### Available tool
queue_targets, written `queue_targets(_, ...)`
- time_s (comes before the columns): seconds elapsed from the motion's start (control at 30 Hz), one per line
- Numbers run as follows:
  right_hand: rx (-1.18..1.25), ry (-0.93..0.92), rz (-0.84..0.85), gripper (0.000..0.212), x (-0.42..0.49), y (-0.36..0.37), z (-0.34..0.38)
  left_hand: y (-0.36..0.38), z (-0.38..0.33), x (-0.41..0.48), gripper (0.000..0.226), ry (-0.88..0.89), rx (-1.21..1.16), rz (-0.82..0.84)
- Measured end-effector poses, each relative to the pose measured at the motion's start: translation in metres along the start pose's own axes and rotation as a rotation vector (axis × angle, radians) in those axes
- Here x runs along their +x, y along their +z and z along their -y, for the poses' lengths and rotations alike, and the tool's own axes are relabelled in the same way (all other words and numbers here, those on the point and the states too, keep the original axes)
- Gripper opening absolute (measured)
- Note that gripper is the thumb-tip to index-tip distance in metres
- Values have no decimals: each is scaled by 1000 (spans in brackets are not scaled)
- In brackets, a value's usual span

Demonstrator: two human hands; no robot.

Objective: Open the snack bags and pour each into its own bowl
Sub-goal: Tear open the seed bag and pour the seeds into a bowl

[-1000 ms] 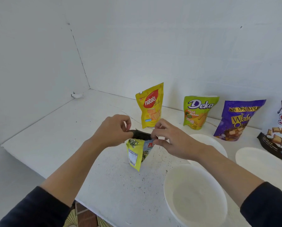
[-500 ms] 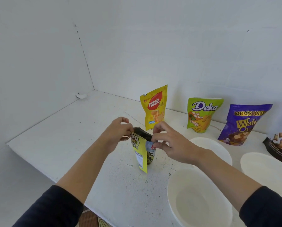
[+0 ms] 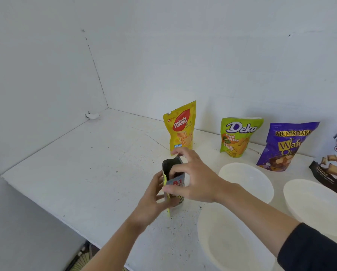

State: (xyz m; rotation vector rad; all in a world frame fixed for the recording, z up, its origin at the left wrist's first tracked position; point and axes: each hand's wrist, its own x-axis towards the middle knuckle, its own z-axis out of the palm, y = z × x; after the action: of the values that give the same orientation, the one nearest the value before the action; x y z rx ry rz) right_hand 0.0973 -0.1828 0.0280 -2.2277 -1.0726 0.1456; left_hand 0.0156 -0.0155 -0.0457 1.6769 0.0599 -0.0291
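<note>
The small yellow-and-grey snack bag [image 3: 175, 182] is upright at frame centre, its dark mouth gaping open. My left hand [image 3: 150, 202] curls round its lower side and my right hand [image 3: 199, 178] pinches its upper part. The nearest bowl [image 3: 232, 245] sits just beside it, lower right. Bare white table [image 3: 85, 173] spreads left to its front edge.

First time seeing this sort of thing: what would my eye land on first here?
The left hand and right hand grip a small snack bag upright at the middle of the white table, its top seemingly open. Behind, bright bags line the wall, among them the yellow Nabati bag, green Deka bag and purple bag. White bowls wait at right, the nearest bowl below the right forearm.
</note>
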Motion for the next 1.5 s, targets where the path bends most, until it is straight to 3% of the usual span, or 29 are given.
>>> queue_targets(0.1,-108,25,-10,31,4,13,9,11,5,5,63,48,133,-111)
queue_targets(0.2,-142,-8,-134,23,7,19,5,14,6,7,55,91,189,-129)
queue_targets(0.33,117,88,-317,34,14,4,-10,13,5,2,48,126,59,-118)
queue_targets(0.43,186,94,-438,43,16,-8,-11,11,5,-7,38,245,-8,-182)
queue_targets(0.57,315,136,-626,34,18,-18,-4,14,-1,-10,18,351,-41,-266)
queue_targets(0.63,338,182,-685,46,20,-24,-3,19,-7,-12,15,385,-61,-297)
queue_targets(0.7,364,259,-700,58,22,-32,-1,22,-13,-15,26,397,-85,-309)
queue_targets(0.87,413,369,-688,60,26,-48,3,30,-21,-17,23,344,-173,-232)
queue_targets(1.1,163,272,-572,51,15,-62,17,31,-37,-8,28,191,-601,-199)
queue_targets(1.17,59,246,-629,42,6,-64,14,24,-44,-8,29,186,-659,-157)
queue_targets(1.5,6,213,-731,28,-35,-59,1,11,-66,-7,25,28,-604,-94)
